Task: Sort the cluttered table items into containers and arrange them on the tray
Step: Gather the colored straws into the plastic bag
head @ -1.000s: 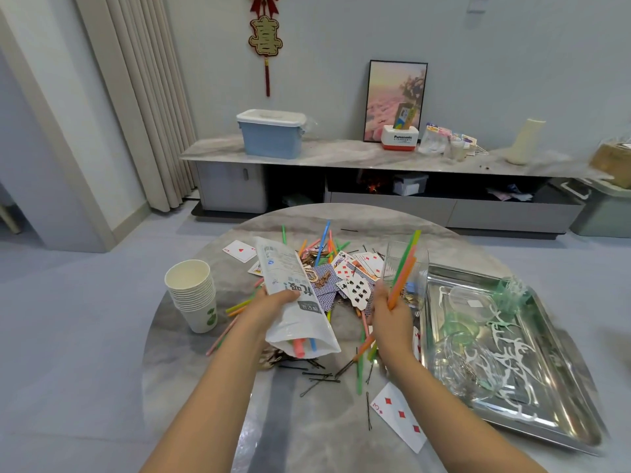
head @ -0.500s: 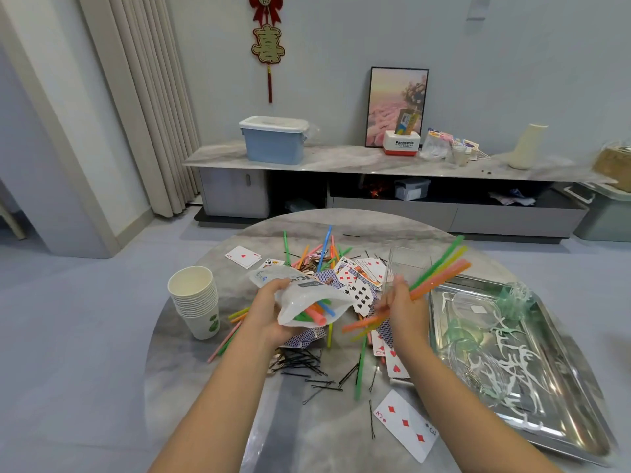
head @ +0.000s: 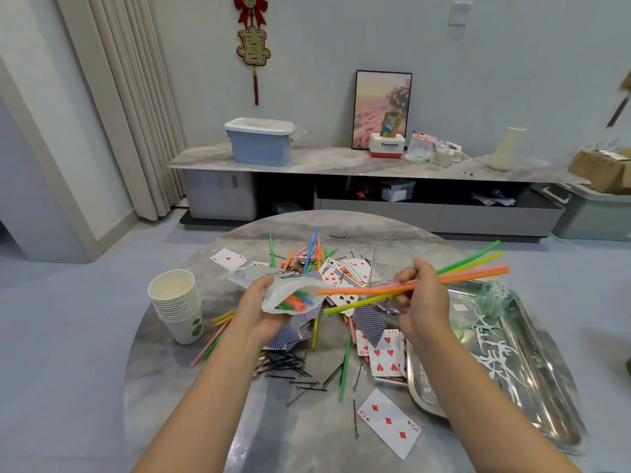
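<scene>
I take the stack of paper cups [head: 177, 307] as my landmark, at the left edge of the round table [head: 170, 397]. To the right of the cups my left hand [head: 257, 307] grips a thin plastic bag [head: 290, 290]; the fingers are curled round its crumpled neck, and the mouth opens toward the right. Inside I see the ends of a few coloured straws [head: 295, 302]. Further right from the cups, my right hand [head: 421, 302] pinches a small bundle of straws [head: 457, 273], orange, pink, yellow and green, near its middle. The bundle lies almost level, and its left ends point at the bag mouth, close to it but not yet inside.

I judge that the straws are very light and a little springy, and smooth, so they can slide out or fan apart in a loose pinch. A hold closer to the leading ends would keep them together for the entry. The bag is soft and limp and does not keep its mouth open alone, so the left hand must spread it.

Between the hands, on the table, lie playing cards [head: 384, 353], black hairpins [head: 297, 370] and more loose straws. Far right of the cups stands the metal tray [head: 532, 380].
</scene>
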A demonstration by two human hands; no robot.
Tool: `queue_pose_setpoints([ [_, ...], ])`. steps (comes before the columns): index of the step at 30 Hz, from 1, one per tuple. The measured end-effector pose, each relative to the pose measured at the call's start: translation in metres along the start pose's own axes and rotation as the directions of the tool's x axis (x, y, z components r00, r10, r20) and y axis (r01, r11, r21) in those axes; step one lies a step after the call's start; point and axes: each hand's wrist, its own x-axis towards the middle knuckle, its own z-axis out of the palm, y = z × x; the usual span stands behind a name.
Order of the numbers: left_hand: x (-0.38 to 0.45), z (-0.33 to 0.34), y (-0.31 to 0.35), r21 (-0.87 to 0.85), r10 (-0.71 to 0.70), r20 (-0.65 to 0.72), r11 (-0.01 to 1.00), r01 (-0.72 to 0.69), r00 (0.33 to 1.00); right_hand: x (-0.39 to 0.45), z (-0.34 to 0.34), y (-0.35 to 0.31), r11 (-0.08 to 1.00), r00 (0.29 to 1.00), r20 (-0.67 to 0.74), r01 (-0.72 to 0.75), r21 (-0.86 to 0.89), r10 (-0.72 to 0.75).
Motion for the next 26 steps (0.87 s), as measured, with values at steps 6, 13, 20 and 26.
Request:
queue_pose_setpoints([
  [6,-0.004,0.003,0.000,0.000,-0.029,-0.001,1.000,0.029,1.000,-0.004,0.007,0.010,0.984,0.997,0.081,0.017,-0.177,-0.003],
  [13,-0.002,0.000,0.002,-0.004,-0.056,-0.018,0.998,0.056,0.998,-0.008,0.017,0.016,0.973,0.999,0.047,0.010,-0.231,0.000],
  [20,-0.006,0.005,0.002,0.095,-0.024,-0.052,0.995,0.029,0.998,-0.010,0.021,0.007,0.989,0.996,0.029,-0.080,-0.121,0.084],
  [26,-0.004,0.002,0.002,0.135,-0.037,-0.058,0.990,0.044,0.998,-0.006,0.020,0.008,0.985,0.988,-0.012,-0.152,-0.076,0.152],
])
